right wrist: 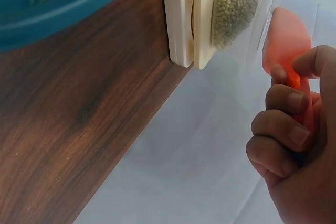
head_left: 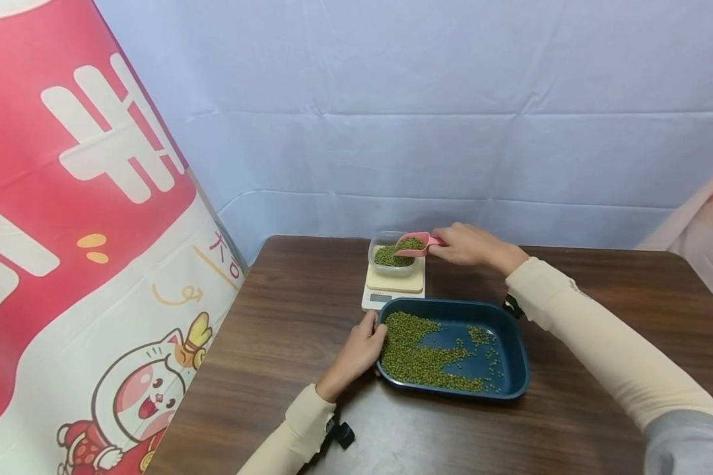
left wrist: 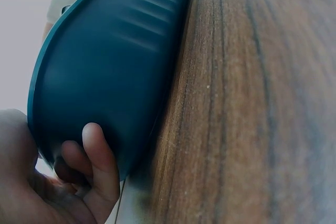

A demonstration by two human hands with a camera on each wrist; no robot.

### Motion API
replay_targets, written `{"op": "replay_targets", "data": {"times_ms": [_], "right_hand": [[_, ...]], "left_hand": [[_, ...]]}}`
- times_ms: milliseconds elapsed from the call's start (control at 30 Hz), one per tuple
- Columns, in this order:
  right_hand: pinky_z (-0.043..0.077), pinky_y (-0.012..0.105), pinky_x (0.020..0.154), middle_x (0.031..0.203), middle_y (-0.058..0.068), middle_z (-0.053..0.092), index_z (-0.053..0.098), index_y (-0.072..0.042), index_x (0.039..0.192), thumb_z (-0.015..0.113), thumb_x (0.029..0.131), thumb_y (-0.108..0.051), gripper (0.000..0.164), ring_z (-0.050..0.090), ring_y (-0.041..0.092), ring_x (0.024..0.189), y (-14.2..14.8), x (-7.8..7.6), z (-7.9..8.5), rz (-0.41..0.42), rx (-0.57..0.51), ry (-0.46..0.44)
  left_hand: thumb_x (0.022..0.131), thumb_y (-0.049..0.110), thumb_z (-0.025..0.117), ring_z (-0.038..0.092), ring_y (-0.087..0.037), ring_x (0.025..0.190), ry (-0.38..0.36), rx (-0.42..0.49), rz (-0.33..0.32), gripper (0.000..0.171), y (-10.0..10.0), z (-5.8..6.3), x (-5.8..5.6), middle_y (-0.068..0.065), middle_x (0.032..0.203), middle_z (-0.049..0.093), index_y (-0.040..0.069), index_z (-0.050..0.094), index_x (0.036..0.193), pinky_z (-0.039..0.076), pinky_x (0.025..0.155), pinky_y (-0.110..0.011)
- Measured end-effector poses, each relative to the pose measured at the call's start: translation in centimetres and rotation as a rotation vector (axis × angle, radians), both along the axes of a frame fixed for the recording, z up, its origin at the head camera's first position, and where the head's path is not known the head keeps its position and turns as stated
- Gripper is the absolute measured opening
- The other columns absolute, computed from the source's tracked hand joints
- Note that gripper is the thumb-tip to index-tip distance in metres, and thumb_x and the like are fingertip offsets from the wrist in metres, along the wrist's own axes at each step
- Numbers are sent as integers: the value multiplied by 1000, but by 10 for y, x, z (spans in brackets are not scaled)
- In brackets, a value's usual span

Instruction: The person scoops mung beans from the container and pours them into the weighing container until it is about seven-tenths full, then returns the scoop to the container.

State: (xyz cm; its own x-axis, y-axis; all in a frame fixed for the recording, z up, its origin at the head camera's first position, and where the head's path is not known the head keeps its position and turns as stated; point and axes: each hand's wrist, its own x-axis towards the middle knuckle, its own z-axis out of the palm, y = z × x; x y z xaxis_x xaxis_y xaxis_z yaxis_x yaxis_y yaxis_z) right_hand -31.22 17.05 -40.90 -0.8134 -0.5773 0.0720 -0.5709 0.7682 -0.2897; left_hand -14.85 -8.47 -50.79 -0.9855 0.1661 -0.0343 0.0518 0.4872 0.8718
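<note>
My right hand [head_left: 471, 245] grips a pink scoop [head_left: 418, 239] by its handle, fingers curled round it in the right wrist view. Green beans, probably mung beans, fill the scoop, which is over a clear plastic container [head_left: 386, 237]. Inside the container lies a layer of the same beans [right wrist: 233, 11]. It stands on a white kitchen scale [head_left: 394, 284] with a cream platform. My left hand [head_left: 359, 344] holds the left end of a dark blue tray [head_left: 513, 343], thumb at the rim and fingers against the outer wall [left wrist: 105, 51]. Beans [head_left: 412, 356] are heaped toward the tray's left side.
Everything stands on a dark wood table [head_left: 285, 316]. Right behind its far edge hangs a pale cloth [head_left: 416, 145]. A printed red and white sheet [head_left: 125, 277] hangs at the left. The scale sits close behind the tray, near the table's back edge.
</note>
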Motion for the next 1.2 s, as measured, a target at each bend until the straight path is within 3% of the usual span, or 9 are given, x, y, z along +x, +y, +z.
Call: {"op": "replay_targets", "data": {"times_ms": [1200], "right_hand": [[28,27,43,58,-2,44,55,-19,75,52,93,-35,24,39,14,49,-7,-7,12,24,78,16]], "left_hand": [[101,21,38,54,-22,32,10,30,-6,18,0,-3,-5,-9,61,50,9,41,88,52,29,-37]]}}
